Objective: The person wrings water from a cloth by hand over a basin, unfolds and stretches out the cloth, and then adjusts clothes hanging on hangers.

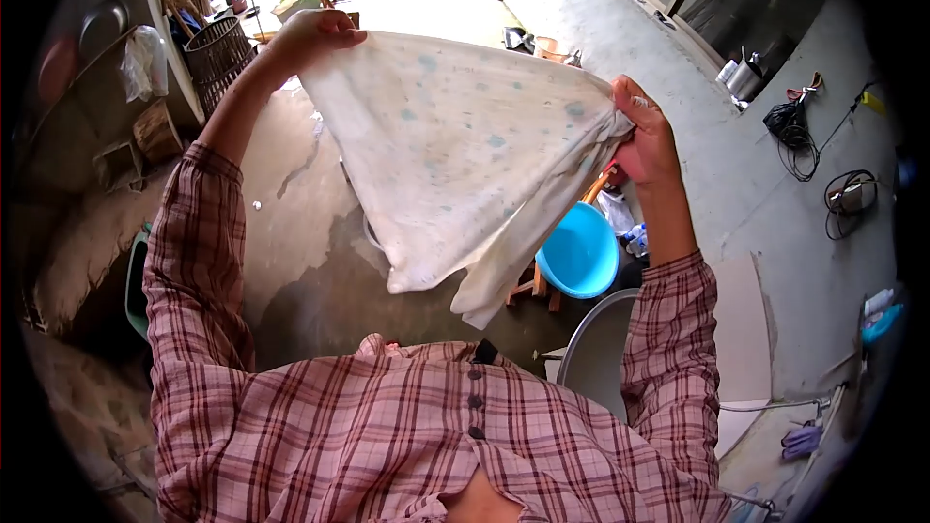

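A damp-looking white cloth [446, 126] with pale blue spots hangs stretched between my two raised hands. My left hand [325, 31] pinches its upper left corner. At the other end, my right hand [644, 136] grips the upper right part, where the fabric bunches into folds. The lower edge dangles in two loose points in front of my plaid shirt. Behind the cloth, below my right hand, is a bright blue basin [579, 252], partly covered by the fabric.
A large metal basin [596, 353] stands low by my right forearm. The concrete floor is wet beneath the cloth. A dark slatted basket [218, 50] stands at the left; cables [851, 203] lie on the right. Glass doors are at the back right.
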The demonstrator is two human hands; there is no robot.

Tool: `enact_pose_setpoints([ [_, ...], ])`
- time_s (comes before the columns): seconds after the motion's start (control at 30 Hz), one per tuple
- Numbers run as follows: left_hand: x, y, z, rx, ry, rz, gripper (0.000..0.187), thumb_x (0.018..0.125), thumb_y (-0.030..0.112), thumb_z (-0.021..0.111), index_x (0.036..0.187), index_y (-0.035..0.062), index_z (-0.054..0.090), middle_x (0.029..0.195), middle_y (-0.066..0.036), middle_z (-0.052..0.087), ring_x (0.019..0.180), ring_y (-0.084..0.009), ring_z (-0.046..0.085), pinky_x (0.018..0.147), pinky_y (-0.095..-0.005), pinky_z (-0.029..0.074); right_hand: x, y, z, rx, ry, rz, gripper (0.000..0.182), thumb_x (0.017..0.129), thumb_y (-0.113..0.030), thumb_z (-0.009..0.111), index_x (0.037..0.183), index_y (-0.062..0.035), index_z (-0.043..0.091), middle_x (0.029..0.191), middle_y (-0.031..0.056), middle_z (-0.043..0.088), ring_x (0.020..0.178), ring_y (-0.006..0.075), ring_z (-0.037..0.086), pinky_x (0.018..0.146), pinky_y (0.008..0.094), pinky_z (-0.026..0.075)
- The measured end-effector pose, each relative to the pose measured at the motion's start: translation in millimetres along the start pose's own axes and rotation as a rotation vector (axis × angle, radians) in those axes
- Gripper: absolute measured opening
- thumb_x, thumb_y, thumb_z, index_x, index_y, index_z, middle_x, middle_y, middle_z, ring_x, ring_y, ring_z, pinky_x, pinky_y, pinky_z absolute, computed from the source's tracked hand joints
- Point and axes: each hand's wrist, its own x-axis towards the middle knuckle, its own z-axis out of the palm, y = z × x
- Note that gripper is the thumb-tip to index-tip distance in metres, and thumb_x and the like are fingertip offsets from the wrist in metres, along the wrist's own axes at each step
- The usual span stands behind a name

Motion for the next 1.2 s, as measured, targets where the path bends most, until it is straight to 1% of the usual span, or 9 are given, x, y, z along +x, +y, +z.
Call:
enact_pose_setpoints([
  [0.13, 5, 11, 5, 0.033, -0.111, 0.003, 0.029, 0.083, 0.036, 0.071, 0.082, 0.0075, 0.066, 0.074, -0.003, 0.064, 0.070, -0.0118, 0.060, 0.064, -0.0269, 0.050, 6, 7, -2, -0.130, -0.025, -0.092, 0.024, 0.086, -0.025, 0.071, 0.095, -0.0073, 0.057, 0.082, 0.0005, 0.059, 0.075, 0.0090, 0.058, 0.067, 0.0243, 0.051],
  [0.27, 6, 24, 15, 0.012, -0.045, 0.008, 0.030, 0.081, 0.036, 0.073, 0.079, 0.0073, 0.065, 0.073, -0.003, 0.063, 0.067, -0.0108, 0.059, 0.061, -0.0261, 0.049, -1, 1, 22, -1.167, -0.031, -0.175, 0.054, 0.071, -0.034, 0.084, 0.103, -0.0047, 0.051, 0.080, 0.0023, 0.058, 0.076, 0.0070, 0.055, 0.069, 0.0254, 0.048],
  [0.53, -4, 60, 31, -0.111, -0.106, -0.018, 0.030, 0.082, 0.036, 0.072, 0.079, 0.0061, 0.066, 0.070, -0.003, 0.062, 0.063, -0.0116, 0.057, 0.058, -0.0277, 0.047, 6, 14, 27, -0.770, -0.037, -0.087, 0.021, 0.086, -0.024, 0.070, 0.081, -0.0042, 0.064, 0.077, -0.0033, 0.059, 0.073, 0.0055, 0.051, 0.068, 0.0225, 0.043],
  [0.67, -5, 63, 40, -0.037, -0.004, 0.049, 0.031, 0.080, 0.037, 0.072, 0.080, 0.0063, 0.069, 0.072, -0.005, 0.064, 0.064, -0.0130, 0.058, 0.058, -0.0300, 0.047, 11, 12, 31, -0.301, 0.099, -0.004, 0.021, 0.089, -0.023, 0.067, 0.094, -0.0027, 0.063, 0.075, -0.0044, 0.053, 0.076, 0.0045, 0.046, 0.073, 0.0207, 0.038],
  [0.83, -8, 59, 30, -0.065, 0.030, -0.013, 0.031, 0.078, 0.037, 0.075, 0.079, 0.0069, 0.070, 0.071, -0.003, 0.063, 0.061, -0.0111, 0.056, 0.055, -0.0274, 0.044, 0, -1, 29, -1.005, -0.008, -0.086, 0.052, 0.068, -0.042, 0.084, 0.088, -0.0059, 0.053, 0.071, -0.0026, 0.048, 0.066, 0.0073, 0.046, 0.058, 0.0244, 0.042],
  [0.87, -10, 61, 32, -0.036, 0.015, -0.021, 0.029, 0.077, 0.036, 0.076, 0.077, 0.0071, 0.069, 0.071, -0.002, 0.061, 0.061, -0.0091, 0.054, 0.055, -0.0258, 0.042, -2, 6, 35, -1.132, -0.025, -0.334, 0.049, 0.068, -0.037, 0.085, 0.090, -0.0038, 0.056, 0.065, -0.0023, 0.049, 0.061, 0.0072, 0.047, 0.057, 0.0245, 0.043],
  [0.93, -12, 65, 36, 0.042, 0.011, 0.020, 0.028, 0.079, 0.036, 0.074, 0.078, 0.0081, 0.069, 0.070, -0.002, 0.062, 0.060, -0.0096, 0.054, 0.053, -0.0265, 0.041, -5, 4, 44, -1.104, -0.043, 0.041, 0.039, 0.070, -0.029, 0.084, 0.088, -0.0031, 0.061, 0.061, -0.0018, 0.049, 0.058, 0.0077, 0.047, 0.059, 0.0252, 0.045],
  [0.97, -11, 71, 36, 0.000, 0.001, 0.021, 0.028, 0.079, 0.035, 0.074, 0.079, 0.0081, 0.069, 0.070, -0.002, 0.062, 0.060, -0.0097, 0.054, 0.053, -0.0264, 0.041, -8, -4, 51, -1.127, -0.028, 0.030, 0.021, 0.076, -0.020, 0.079, 0.083, -0.0043, 0.066, 0.062, -0.0020, 0.054, 0.058, 0.0076, 0.049, 0.060, 0.0241, 0.045],
  [1.2, -12, 97, 54, -0.599, -0.275, -0.079, 0.025, 0.088, 0.022, 0.065, 0.105, 0.0028, 0.065, 0.090, -0.007, 0.065, 0.078, -0.0149, 0.060, 0.070, -0.0289, 0.050, 13, 15, 57, -0.547, -0.021, -0.250, 0.017, 0.087, -0.017, 0.069, 0.083, -0.0040, 0.059, 0.078, -0.0036, 0.058, 0.076, 0.0041, 0.050, 0.069, 0.0220, 0.041],
])
